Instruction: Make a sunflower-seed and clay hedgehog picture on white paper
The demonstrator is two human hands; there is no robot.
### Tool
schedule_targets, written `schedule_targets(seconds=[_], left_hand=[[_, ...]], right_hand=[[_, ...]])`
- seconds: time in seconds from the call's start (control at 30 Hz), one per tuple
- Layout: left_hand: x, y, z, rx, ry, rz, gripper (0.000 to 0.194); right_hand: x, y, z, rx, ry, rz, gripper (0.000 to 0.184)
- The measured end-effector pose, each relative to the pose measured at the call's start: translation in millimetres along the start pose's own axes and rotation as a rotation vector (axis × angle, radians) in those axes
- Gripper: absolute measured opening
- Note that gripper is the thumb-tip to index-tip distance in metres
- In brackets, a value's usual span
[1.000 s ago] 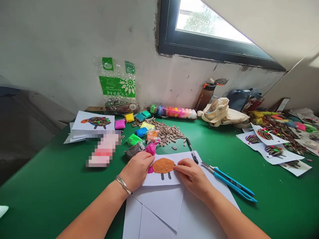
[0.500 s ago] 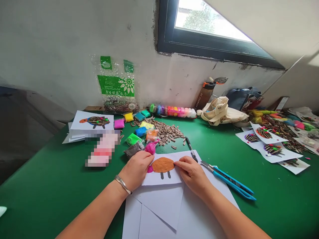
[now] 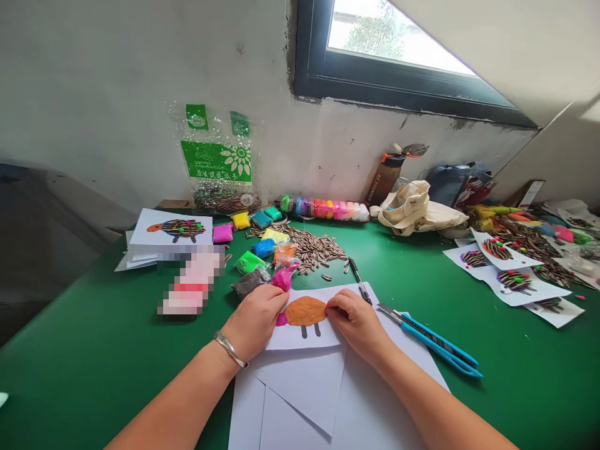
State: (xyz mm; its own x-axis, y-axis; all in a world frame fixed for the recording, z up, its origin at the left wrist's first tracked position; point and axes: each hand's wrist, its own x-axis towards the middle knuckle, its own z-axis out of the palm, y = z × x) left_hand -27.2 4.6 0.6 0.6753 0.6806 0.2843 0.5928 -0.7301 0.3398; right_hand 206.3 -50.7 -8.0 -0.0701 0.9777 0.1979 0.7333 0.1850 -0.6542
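Note:
On a white paper card [image 3: 300,334] lies a flat orange clay oval [image 3: 305,311], with a small pink clay piece [image 3: 281,319] at its left end. Two dark legs [image 3: 310,331] are drawn below the oval. My left hand [image 3: 255,320] rests on the card, its fingertips against the oval's left side and the pink piece. My right hand [image 3: 356,323] lies on the opposite side, with its fingertips pressed to the oval's right edge. The fingers hide part of the card's top edge.
Folded white paper [image 3: 300,400] lies under the card on the green table [image 3: 94,375]. A blue utility knife [image 3: 434,344] and black pen [image 3: 359,284] lie to the right and above. Beyond are sunflower seeds [image 3: 312,250], clay packets [image 3: 250,262] and seed pictures [image 3: 513,281].
My right hand has shifted slightly left and up along the oval's edge. The view has tilted a little, and the card and clay stay in place.

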Motion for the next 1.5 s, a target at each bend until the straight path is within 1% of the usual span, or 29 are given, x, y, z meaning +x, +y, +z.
schedule_targets(seconds=[0.1,0.2,0.4,0.53,0.7,0.87,1.03,1.13,1.23,1.37,1.5], left_hand=[[0,1,-0.2,0.0,-0.002,-0.003,0.032],[0,1,-0.6,-0.001,-0.006,-0.005,0.032],[0,2,-2.9,-0.002,-0.016,-0.005,0.033],[0,2,-4.1,-0.003,-0.017,-0.007,0.035],[1,2,-3.8,-0.003,-0.019,-0.01,0.036],[2,3,-3.8,0.0,-0.025,-0.013,0.035],[2,3,-4.1,0.002,-0.032,-0.015,0.035],[1,3,-3.5,0.001,-0.033,-0.018,0.035],[1,3,-3.2,-0.005,-0.033,-0.02,0.036],[1,3,-3.6,-0.019,-0.029,-0.022,0.036],[1,3,-3.7,-0.042,-0.017,-0.023,0.036]], right_hand=[[2,-1,1,-0.045,0.004,-0.012,0.016],[2,0,1,-0.037,-0.004,-0.02,0.017],[-4,9,-5,0.157,-0.038,-0.022,0.02],[-6,14,-7,0.187,-0.022,-0.044,0.023],[-9,14,-9,0.122,-0.024,-0.048,0.026],[-14,12,-10,0.009,-0.038,-0.147,0.031],[-16,13,-10,0.055,-0.011,-0.125,0.032],[-16,14,-9,-0.018,-0.008,-0.194,0.036],[-17,15,-7,-0.085,-0.002,-0.251,0.036],[-17,15,-6,-0.033,0.027,-0.216,0.035],[-15,10,-7,-0.108,-0.003,-0.212,0.033]])
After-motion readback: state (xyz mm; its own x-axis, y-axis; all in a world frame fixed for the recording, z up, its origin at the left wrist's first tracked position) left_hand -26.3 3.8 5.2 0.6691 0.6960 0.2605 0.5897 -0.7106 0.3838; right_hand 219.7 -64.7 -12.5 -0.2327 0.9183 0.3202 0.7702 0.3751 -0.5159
